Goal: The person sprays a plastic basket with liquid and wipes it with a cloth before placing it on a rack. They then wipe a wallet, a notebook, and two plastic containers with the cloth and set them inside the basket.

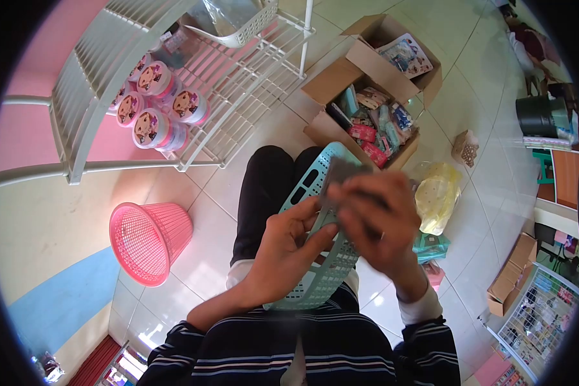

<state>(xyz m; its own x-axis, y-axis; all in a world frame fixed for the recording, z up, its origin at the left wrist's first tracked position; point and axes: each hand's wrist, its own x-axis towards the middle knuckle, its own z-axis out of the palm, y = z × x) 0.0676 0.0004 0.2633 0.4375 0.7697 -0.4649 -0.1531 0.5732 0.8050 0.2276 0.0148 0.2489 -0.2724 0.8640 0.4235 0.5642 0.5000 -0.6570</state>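
Observation:
A turquoise perforated plastic basket (pixel 318 278) rests tilted on my lap, with slots along its side. My left hand (pixel 288 248) grips its rim, thumb and fingers closed around the edge. My right hand (pixel 383 222) is over the basket's far right rim, smeared by motion. Its fingers are closed on a dark grey, cloth-like piece (pixel 344 171), which is pressed to the rim. Blur hides exactly what kind of piece this is.
A white wire rack (pixel 238 96) with several pink-lidded tubs (pixel 154 80) stands at upper left. A pink wastebasket (pixel 185 225) lies tipped below it. Ahead are open cardboard boxes (pixel 424 93) of packaged goods and a yellow plastic bag (pixel 437 196). Another person (pixel 527 38) is at far right.

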